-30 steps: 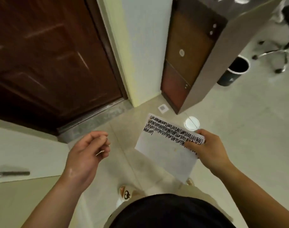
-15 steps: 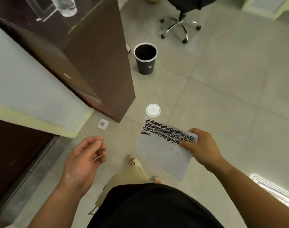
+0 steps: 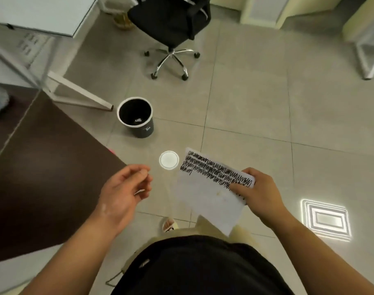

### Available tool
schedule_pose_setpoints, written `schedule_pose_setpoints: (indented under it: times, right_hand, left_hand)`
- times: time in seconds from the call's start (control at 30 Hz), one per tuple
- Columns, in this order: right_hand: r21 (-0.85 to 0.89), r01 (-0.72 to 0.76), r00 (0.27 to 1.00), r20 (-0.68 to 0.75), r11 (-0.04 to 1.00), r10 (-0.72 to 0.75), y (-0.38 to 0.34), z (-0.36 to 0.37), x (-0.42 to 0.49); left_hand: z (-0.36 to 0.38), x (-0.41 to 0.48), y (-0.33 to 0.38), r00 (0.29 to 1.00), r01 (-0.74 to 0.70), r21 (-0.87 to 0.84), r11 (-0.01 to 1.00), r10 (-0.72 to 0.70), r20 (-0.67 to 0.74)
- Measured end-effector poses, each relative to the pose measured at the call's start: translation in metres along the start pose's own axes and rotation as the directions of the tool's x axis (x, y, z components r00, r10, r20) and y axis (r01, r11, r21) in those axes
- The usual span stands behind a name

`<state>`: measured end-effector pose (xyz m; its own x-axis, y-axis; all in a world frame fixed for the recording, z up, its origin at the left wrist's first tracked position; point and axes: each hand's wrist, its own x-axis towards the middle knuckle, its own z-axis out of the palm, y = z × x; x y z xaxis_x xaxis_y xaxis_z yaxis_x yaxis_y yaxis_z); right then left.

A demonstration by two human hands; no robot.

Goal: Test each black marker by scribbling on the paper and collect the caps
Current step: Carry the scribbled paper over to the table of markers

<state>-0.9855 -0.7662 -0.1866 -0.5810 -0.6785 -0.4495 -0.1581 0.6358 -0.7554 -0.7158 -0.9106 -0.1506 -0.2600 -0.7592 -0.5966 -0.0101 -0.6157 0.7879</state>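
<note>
Room: you're standing on a pale tiled floor (image 3: 245, 92), looking straight down past your black shirt (image 3: 192, 267).
Paper: the white paper (image 3: 209, 194) is up in the air in front of you, right of centre and tilted. Rows of black marker scribble fill its far end, and the near half is mostly blank.
Right hand: your right hand (image 3: 258, 194) pinches the paper at its right edge. The thumb (image 3: 238, 186) lies flat on top of the scribbles and the fingers are tucked underneath, out of sight.
Left hand: your left hand (image 3: 122, 192) floats just left of the paper, not touching it. Its fingers are loosely curled, with the thumb tip close to the forefinger. A thin pale sliver shows by the lower fingers, and honestly I can't tell whether you're holding something there or not.
White disc: a round white disc (image 3: 169, 160) lies flat on the floor, showing between your two hands, just off the paper's far left corner.
Bin: a black bin (image 3: 137, 120) with a white rim stands upright on the floor beyond the disc, with a small pale scrap at the bottom.
Brown surface: a dark brown surface (image 3: 43, 177) fills the left side, and your left forearm passes over its edge.
Chair: a black office chair (image 3: 171, 24) on a chrome wheeled base sits well beyond the bin.
White legs: slanted white metal legs (image 3: 75, 90) stand left of the bin.
Glare: a bright rectangular light reflection (image 3: 326, 220) sits on the tiles to your right.
Foot: one sandalled foot (image 3: 169, 224) peeks out below the paper.
</note>
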Motion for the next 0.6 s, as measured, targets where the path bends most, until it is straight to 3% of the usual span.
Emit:
schedule_pose_setpoints:
  times: [0.1, 0.27, 0.6]
  right_hand:
    - [0.113, -0.027, 0.999, -0.030, 0.993, 0.030, -0.029, -0.007, 0.055]
    - [0.150, -0.025, 0.998, -0.045, 0.988, 0.032, -0.075, -0.020, 0.173]
    - [0.077, 0.049, 0.992, 0.117, 0.996, -0.058, -0.223, -0.069, 0.433]
  left_hand:
    - [0.027, 0.059, 0.044, 0.999, -0.018, 0.036, 0.999, 0.017, 0.048]
    - [0.070, 0.165, 0.105, 0.997, -0.036, 0.050, 0.998, 0.033, 0.064]
    - [0.162, 0.352, 0.238, 0.996, -0.033, -0.049, 0.998, 0.029, -0.079]
